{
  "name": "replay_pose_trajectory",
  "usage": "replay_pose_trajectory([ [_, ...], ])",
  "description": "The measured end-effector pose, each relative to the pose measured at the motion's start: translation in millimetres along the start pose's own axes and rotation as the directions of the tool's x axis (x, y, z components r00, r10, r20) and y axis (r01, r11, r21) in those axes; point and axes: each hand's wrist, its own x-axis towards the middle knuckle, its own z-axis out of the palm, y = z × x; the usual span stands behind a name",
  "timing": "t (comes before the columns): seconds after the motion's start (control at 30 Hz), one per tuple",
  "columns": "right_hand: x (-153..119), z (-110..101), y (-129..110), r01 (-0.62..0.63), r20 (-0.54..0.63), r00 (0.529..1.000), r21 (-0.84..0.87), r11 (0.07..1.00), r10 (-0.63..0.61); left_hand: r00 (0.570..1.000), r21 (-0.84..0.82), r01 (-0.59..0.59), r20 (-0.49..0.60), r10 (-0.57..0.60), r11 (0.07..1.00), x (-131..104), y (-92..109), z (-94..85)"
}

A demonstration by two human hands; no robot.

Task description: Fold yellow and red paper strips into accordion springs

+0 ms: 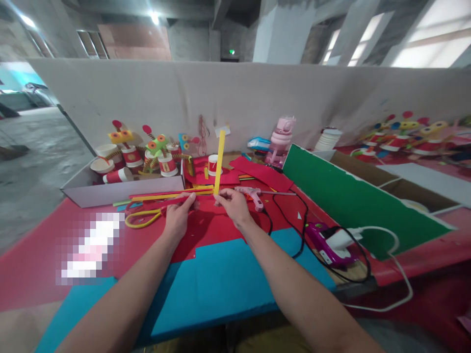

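Note:
My right hand (234, 207) pinches the lower end of a yellow paper strip (220, 162), which stands nearly upright. A red paper strip (204, 197) runs sideways from that end to my left hand (178, 215), whose thumb and fingers are closed on it. Whether the two strips are joined under my right fingertips I cannot tell. Scissors with yellow handles (143, 218) lie left of my left hand. Just right of my right hand rests a pink glue gun (253, 196). More red and yellow strips (162, 195) lie behind my left hand.
A white box (125, 191) with paper-cup figures stands at the back left. To the right are a green panel (342, 201), a purple power strip (327, 245) and black and white cords. Blue sheets (228, 274) cover the near edge. A pink bottle (281, 139) stands behind.

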Motion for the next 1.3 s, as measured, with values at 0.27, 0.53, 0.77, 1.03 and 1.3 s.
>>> replay_pose_trajectory([
  [0.27,8.1,-13.0,-0.7,0.009,-0.073,0.997,0.033,0.999,-0.007,0.993,-0.112,-0.013,-0.118,0.000,0.994,17.3,9.4,-15.3],
  [0.53,9.5,-14.5,-2.7,-0.002,-0.111,0.994,0.034,0.999,0.006,0.970,-0.148,-0.125,-0.226,0.089,0.981,30.3,21.0,-29.6],
  [0.77,13.2,-18.9,-4.2,-0.015,-0.208,0.975,0.266,0.964,0.073,0.954,-0.151,-0.142,-0.285,0.095,0.978,36.6,21.5,-42.9],
  [1.03,0.9,2.0,-0.7,-0.195,0.027,0.978,0.452,0.870,0.206,0.993,0.052,-0.016,0.122,0.009,0.999,5.5,5.9,-6.5],
  [1.3,-8.3,15.5,12.2,-0.182,0.079,0.983,0.327,0.927,0.165,0.942,0.120,0.110,0.303,-0.142,0.987,-5.2,-1.4,2.4],
])
